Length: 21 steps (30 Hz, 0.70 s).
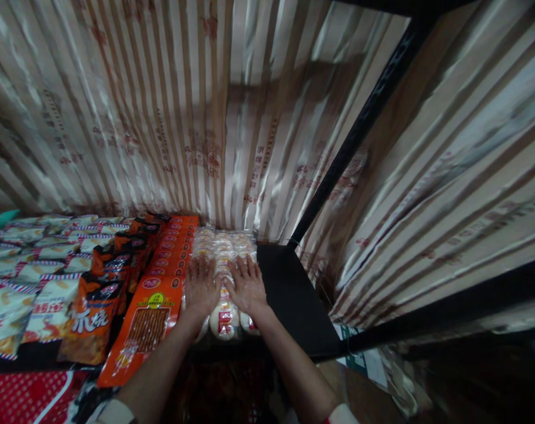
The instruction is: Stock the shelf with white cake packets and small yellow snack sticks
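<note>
My left hand (200, 288) and my right hand (248, 285) lie flat side by side, fingers spread, on a row of clear packs of pale round buns (223, 241) on a dark shelf (289, 294). Both palms press down on the packs near the shelf's front. One bun pack with a red label (225, 321) shows just below my hands. Neither hand grips anything.
Left of the buns run a row of orange snack-stick packs (155, 306), then orange-brown bags (97, 318) and white chip bags (11, 306). A striped paper-covered wall (183, 118) backs the shelf. A black upright post (359, 129) stands right, with bare shelf beside it.
</note>
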Each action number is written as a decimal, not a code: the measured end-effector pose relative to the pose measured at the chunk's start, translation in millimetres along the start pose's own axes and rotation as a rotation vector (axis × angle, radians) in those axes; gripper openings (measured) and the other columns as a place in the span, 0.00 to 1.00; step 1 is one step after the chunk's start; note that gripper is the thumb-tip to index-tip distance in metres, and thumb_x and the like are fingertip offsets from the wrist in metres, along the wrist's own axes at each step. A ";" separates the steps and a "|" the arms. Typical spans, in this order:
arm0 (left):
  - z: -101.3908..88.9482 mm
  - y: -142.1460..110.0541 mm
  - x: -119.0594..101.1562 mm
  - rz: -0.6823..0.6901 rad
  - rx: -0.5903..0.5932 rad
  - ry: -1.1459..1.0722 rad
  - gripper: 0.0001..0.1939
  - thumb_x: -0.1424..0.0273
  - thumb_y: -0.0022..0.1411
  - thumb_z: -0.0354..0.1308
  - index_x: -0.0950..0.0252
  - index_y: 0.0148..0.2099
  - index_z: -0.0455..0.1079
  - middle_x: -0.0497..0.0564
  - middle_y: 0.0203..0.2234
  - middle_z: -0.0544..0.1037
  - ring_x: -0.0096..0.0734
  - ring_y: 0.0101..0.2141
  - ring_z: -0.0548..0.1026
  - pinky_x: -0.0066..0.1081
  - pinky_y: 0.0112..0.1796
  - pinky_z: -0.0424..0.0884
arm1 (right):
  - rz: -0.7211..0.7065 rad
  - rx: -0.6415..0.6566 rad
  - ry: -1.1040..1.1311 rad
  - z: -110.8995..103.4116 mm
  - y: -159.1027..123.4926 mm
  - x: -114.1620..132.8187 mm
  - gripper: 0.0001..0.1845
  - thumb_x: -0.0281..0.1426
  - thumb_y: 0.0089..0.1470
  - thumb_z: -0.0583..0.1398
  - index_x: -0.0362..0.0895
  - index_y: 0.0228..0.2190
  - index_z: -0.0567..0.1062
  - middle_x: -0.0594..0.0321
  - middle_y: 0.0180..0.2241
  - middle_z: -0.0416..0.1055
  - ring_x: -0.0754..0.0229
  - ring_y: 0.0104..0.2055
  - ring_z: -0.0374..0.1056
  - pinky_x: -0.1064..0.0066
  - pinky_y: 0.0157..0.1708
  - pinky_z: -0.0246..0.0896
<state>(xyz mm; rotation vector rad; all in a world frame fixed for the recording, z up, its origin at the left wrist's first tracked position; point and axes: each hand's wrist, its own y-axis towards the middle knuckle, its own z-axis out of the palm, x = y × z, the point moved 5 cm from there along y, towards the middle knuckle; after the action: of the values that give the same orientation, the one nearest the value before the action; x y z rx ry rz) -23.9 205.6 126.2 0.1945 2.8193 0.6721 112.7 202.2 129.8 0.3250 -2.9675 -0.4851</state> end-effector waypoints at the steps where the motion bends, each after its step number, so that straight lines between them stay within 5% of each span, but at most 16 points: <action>1: -1.3 0.1 -0.6 0.000 0.004 0.003 0.25 0.63 0.62 0.45 0.64 0.59 0.61 0.58 0.60 0.60 0.50 0.62 0.50 0.52 0.57 0.50 | 0.000 -0.002 0.001 -0.2 -0.2 0.2 0.27 0.45 0.58 0.49 0.52 0.58 0.60 0.61 0.62 0.53 0.47 0.66 0.35 0.50 0.60 0.37; 13: -2.6 1.7 -2.0 -0.017 0.034 0.032 0.25 0.62 0.62 0.45 0.65 0.59 0.62 0.59 0.59 0.61 0.51 0.62 0.50 0.51 0.57 0.51 | -0.003 0.018 0.008 -2.2 -0.3 0.7 0.27 0.44 0.58 0.49 0.52 0.58 0.60 0.60 0.62 0.52 0.47 0.66 0.35 0.51 0.60 0.37; 21: -0.1 14.9 2.1 -0.059 0.168 0.061 0.30 0.57 0.62 0.45 0.67 0.63 0.55 0.61 0.62 0.56 0.50 0.63 0.46 0.53 0.60 0.41 | 0.046 0.093 0.010 -4.6 11.8 -4.0 0.31 0.49 0.58 0.47 0.56 0.61 0.52 0.60 0.65 0.41 0.48 0.67 0.30 0.50 0.60 0.31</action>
<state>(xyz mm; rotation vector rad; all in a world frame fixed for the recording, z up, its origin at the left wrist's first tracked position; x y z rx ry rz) -24.8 219.1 132.7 0.1214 2.9273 0.4355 114.9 212.7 137.7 0.2670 -2.9860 -0.3407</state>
